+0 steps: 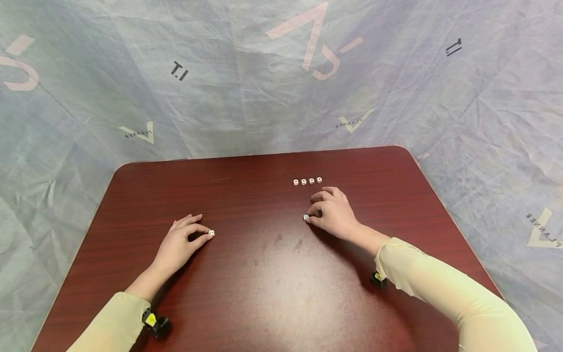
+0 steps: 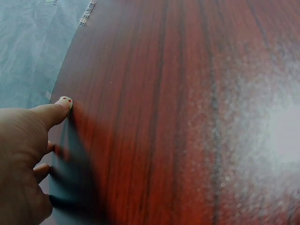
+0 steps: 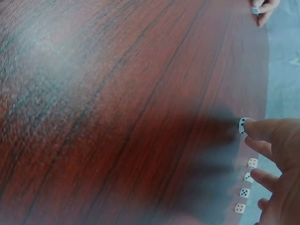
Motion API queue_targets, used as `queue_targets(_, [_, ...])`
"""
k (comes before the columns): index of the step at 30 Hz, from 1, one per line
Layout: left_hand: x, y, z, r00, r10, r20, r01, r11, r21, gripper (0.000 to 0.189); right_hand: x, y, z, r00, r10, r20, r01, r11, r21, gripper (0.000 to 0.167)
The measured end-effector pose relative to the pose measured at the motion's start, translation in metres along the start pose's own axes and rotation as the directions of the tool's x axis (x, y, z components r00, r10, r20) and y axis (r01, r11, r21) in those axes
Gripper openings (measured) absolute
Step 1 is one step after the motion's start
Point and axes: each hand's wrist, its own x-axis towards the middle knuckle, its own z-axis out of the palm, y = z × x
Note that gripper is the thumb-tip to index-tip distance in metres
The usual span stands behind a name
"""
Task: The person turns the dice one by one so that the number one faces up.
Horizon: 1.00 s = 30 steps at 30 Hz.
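Note:
In the head view, my left hand (image 1: 179, 246) pinches a small white die (image 1: 211, 233) between thumb and index finger at the left of the table. Dark pips show on its upper face. The left wrist view has the same die (image 2: 67, 101) at the thumb tip, with red pips facing the camera. To the right, my right hand (image 1: 335, 213) holds another white die (image 1: 306, 217) by thumb and finger, close over the tabletop. Blue pips mark this die's side (image 3: 242, 125) in the right wrist view. Just beyond the right fingertips stands a straight row of several white dice (image 1: 304, 182).
The dark red wood-grain table (image 1: 246, 195) has rounded far corners and a bright glare patch near its front. A grey printed cloth (image 1: 242, 88) hangs behind it and along both sides. A black wrist camera (image 1: 158, 326) sits under the left sleeve.

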Motion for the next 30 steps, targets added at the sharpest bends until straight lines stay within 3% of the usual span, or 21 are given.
queue_targets(21, [0.0005,0.0002,-0.0004,1.0,-0.005,-0.001,0.005,1.0,0.0,0.011,-0.0002,-0.0009,0.0036,0.999,-0.013,-0.04,0.014,1.0,0.009,0.011])
queue_targets(26, [0.0004,0.001,-0.0007,1.0,-0.007,0.0,0.007,1.0,-0.004,0.011,-0.0007,-0.002,0.0023,0.997,0.041,-0.059,-0.034,0.992,0.118,0.012])
queue_targets(30, [0.0003,0.0009,-0.0001,1.0,-0.011,0.001,0.011,1.0,0.0,0.012,-0.0018,-0.0021,-0.0011,0.993,0.116,-0.036,-0.102,0.954,0.282,0.011])
